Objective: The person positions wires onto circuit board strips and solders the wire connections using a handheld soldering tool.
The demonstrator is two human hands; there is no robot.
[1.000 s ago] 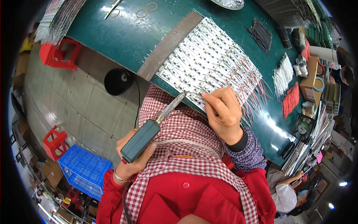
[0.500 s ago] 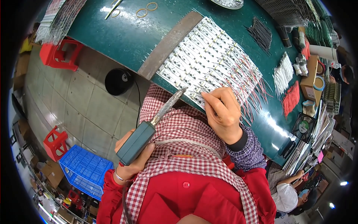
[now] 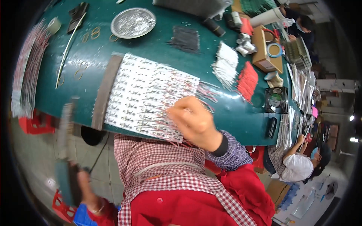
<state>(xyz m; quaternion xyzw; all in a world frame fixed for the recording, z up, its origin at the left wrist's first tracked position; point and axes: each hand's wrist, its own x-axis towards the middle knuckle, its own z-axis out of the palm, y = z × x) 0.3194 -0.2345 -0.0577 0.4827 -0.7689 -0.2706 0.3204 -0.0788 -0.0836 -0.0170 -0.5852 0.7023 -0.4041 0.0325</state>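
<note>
My left hand, smeared by motion, is closed round the dark green handle of a soldering iron. The iron points upward, away from the body, left of the table's near edge. My right hand is over the near right part of a white panel of small circuit boards. Its fingers are curled together in a pinch; whatever is between them is blurred. Thin black and red wires stick out from the panel's right side. A brown flat bar lies along the panel's left edge.
Beyond the panel stand a round metal dish and a black wire bundle. White wires and red wires lie to the right, near a cardboard box and a small fan. Another person sits at right.
The soldering iron in my left hand has swung left, away from the panel. My right hand remains at the panel, nearer its wired side. The view has turned, showing more table.
</note>
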